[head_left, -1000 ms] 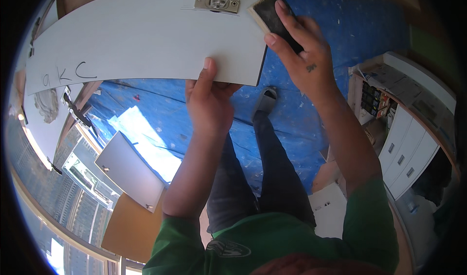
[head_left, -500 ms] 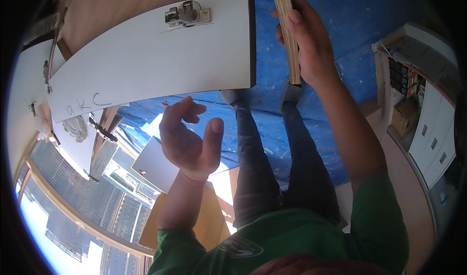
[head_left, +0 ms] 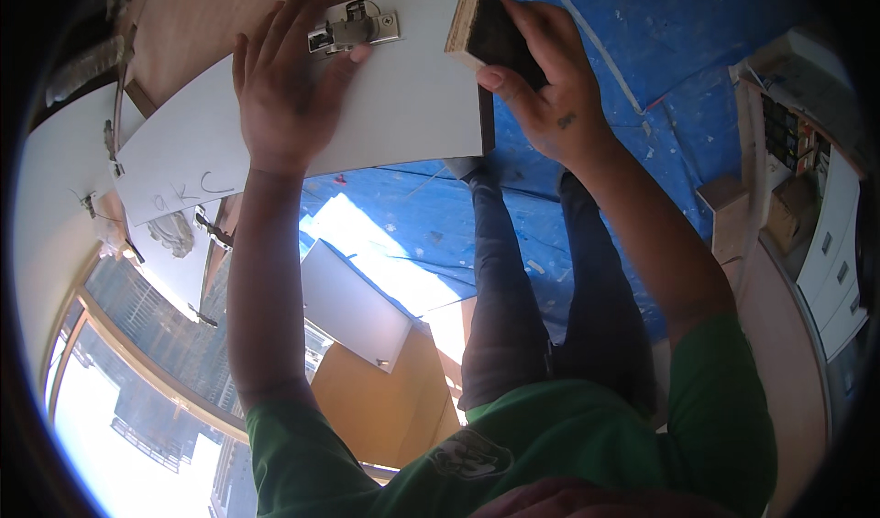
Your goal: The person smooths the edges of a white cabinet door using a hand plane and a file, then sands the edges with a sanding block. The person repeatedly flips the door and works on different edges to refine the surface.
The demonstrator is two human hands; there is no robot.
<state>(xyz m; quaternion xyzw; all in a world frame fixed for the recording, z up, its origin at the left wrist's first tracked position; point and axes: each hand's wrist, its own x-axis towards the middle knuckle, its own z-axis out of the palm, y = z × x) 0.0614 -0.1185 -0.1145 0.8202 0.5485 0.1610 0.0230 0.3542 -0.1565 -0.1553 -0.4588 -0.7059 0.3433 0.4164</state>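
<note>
Left hand (head_left: 284,87) is lying flat and spread on the white panel (head_left: 367,124), fingertips reaching the metal hinge (head_left: 353,27) screwed near its upper edge; not gripping, just pressing. Right hand (head_left: 541,82) is clamping the panel's right edge, fingers wrapped round a thick dark board end (head_left: 481,37) showing a chipboard core. The hands are apart, one at each side of the hinge.

The panel is being held up in front of the person, above the blue floor sheet (head_left: 642,78). The hinge is sitting mounted on it, so that fitting looks done; whether it is tightened I cannot tell. Judging from the grip, positioning the panel is what remains.

Outward: another white panel (head_left: 353,307) lying below, more white boards (head_left: 55,206) at left, white drawers (head_left: 839,261) at right
</note>
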